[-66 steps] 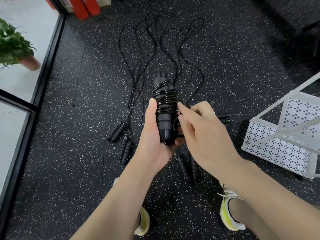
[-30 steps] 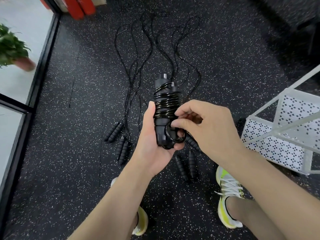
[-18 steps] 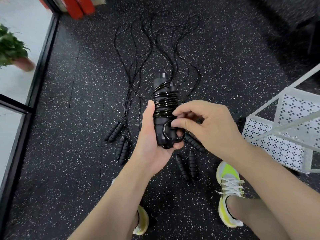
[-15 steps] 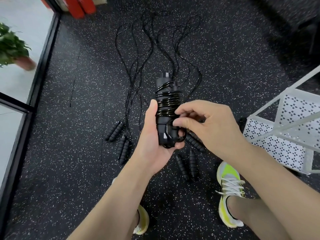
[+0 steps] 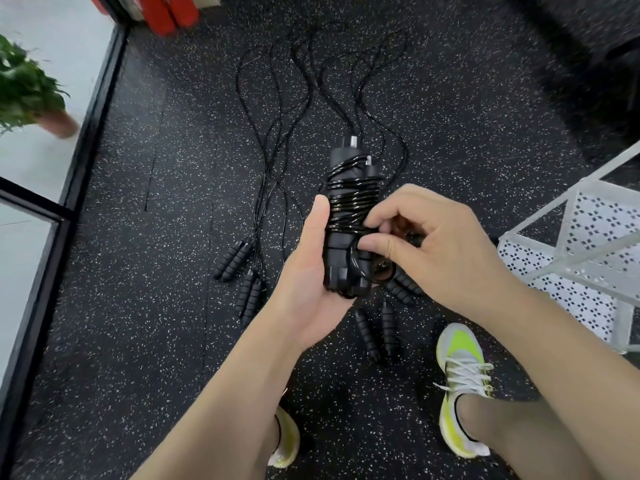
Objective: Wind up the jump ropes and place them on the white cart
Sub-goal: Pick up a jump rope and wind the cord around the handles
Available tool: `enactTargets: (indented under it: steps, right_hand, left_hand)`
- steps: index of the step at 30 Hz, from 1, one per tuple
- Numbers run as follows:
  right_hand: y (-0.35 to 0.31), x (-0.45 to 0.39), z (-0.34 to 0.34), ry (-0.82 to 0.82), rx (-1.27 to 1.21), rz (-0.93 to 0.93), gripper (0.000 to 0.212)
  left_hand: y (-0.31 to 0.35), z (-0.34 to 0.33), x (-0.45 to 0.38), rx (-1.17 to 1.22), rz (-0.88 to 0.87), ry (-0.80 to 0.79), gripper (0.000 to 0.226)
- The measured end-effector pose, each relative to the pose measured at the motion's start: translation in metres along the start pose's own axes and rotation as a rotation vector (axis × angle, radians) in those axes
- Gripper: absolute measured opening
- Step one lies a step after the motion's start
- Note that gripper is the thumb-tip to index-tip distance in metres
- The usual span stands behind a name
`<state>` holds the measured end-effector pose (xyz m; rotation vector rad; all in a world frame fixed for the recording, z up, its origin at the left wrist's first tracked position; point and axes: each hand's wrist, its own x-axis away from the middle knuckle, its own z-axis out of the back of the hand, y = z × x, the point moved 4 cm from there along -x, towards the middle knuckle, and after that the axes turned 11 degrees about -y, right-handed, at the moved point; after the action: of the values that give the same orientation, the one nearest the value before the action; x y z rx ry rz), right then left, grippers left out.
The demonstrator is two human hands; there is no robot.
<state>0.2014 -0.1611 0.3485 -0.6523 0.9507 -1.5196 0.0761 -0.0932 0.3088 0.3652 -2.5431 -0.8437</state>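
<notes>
Shoes: two white and yellow-green shoes are seen at the bottom edge, the left shoe (image 5: 286, 441) partly hidden by the left forearm, the right shoe (image 5: 462, 386) planted on the speckled black floor (image 5: 138, 341).
Left hand: the left hand (image 5: 308, 271) is held palm up, its thumb laid straight along the left side of the wound jump rope (image 5: 348, 216); the handles are cradled in the palm and gripped from beneath.
Right hand: the right hand (image 5: 436, 251) is curled, and a small loop of cord (image 5: 356, 268) at the lower part of the bundle is pinched between thumb and forefinger.
Held rope: two black handles are held side by side, pointing away from the person, with glossy black cord coiled tightly round their middle; the metal ends are seen at the far tip.
Ropes on the floor: four more pairs of ribbed black handles are laid below and beside the hands, one pair (image 5: 232, 260) at the left, another (image 5: 249, 296) just beside it, a third (image 5: 375, 329) under the wrists, a fourth (image 5: 403, 287) partly hidden by the right hand. Their loose cords (image 5: 277, 133) are stretched away across the floor in wavy lines.
White cart: the perforated white cart (image 5: 588, 258) is stood at the right edge, near the right hand but apart from it.
Far left: a potted plant (image 5: 26, 91) is seen beyond a black frame.
Far top: red objects (image 5: 166, 12) are stood at the upper edge.
</notes>
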Motion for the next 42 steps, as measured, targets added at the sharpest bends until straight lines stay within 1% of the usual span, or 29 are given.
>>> enactTargets:
  steps: [3, 7, 12, 15, 19, 23, 26, 28, 31, 36, 39, 42]
  right_hand:
    - [0.0, 0.0, -0.003, -0.001, 0.102, 0.028, 0.01]
    - [0.001, 0.001, -0.007, -0.014, 0.176, 0.063, 0.008]
    - [-0.003, 0.001, -0.005, -0.014, 0.189, 0.082, 0.008]
    - [-0.007, 0.001, 0.001, -0.051, 0.129, 0.059, 0.007]
    - [-0.004, 0.002, 0.006, -0.073, -0.076, -0.083, 0.013]
    - [-0.006, 0.003, 0.001, -0.035, -0.03, -0.118, 0.02]
    - [-0.011, 0.004, 0.001, -0.007, -0.05, -0.128, 0.018]
    - [-0.013, 0.003, 0.001, -0.016, -0.037, -0.136, 0.018]
    - [-0.014, 0.002, 0.001, -0.034, 0.01, -0.133, 0.019]
    - [-0.015, 0.0, 0.001, -0.038, 0.051, -0.108, 0.019]
    - [-0.012, 0.0, 0.0, -0.004, 0.142, -0.063, 0.018]
    - [-0.013, 0.003, 0.001, 0.043, 0.211, 0.014, 0.017]
  left_hand:
    - [0.0, 0.0, 0.0, -0.052, -0.013, 0.066, 0.065]
    - [-0.001, -0.004, 0.002, -0.046, -0.044, 0.095, 0.058]
    - [-0.002, -0.005, 0.001, -0.138, -0.11, 0.129, 0.049]
    - [-0.002, -0.001, 0.0, -0.174, -0.104, 0.165, 0.051]
    - [-0.005, -0.001, 0.0, -0.204, -0.031, 0.153, 0.062]
    - [-0.006, -0.004, 0.001, -0.185, 0.003, 0.102, 0.066]
    - [-0.006, -0.005, 0.0, -0.174, -0.001, 0.051, 0.072]
    - [-0.006, -0.006, 0.0, -0.158, 0.0, 0.015, 0.074]
    - [-0.008, -0.006, 0.001, -0.115, -0.013, -0.023, 0.065]
    - [-0.01, -0.002, 0.002, -0.064, 0.001, -0.052, 0.065]
    - [-0.01, -0.001, 0.0, -0.091, -0.016, -0.024, 0.061]
    - [-0.008, -0.004, 0.0, -0.148, -0.036, -0.018, 0.045]
